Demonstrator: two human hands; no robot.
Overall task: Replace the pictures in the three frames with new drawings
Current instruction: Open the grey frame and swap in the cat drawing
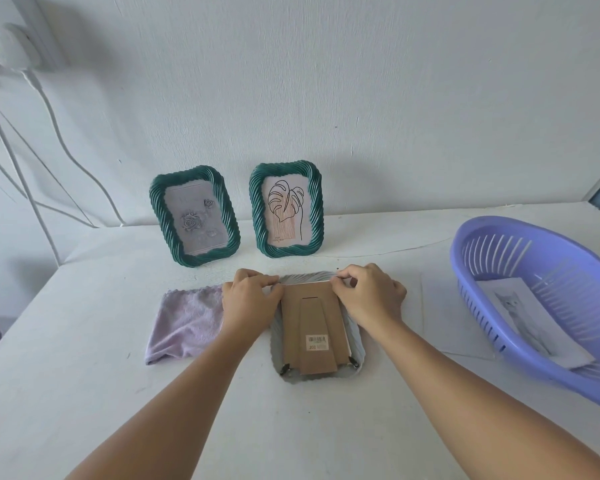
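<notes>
A frame lies face down on the white table, its brown cardboard back [314, 327] with a barcode sticker facing up. My left hand [248, 299] pinches at the far left corner of the back. My right hand [366, 294] pinches at the far right corner. Two green twisted-rim frames stand upright against the wall: the left frame [194, 216] shows a grey rose drawing, the right frame [286, 209] shows a leaf line drawing. A cat drawing on white paper [530, 320] lies inside the purple basket [492, 327].
A folded lilac cloth [184, 323] lies left of the face-down frame, partly under my left hand. A white sheet [440, 313] lies flat between the frame and the basket. White cables [49, 140] hang along the wall at the left.
</notes>
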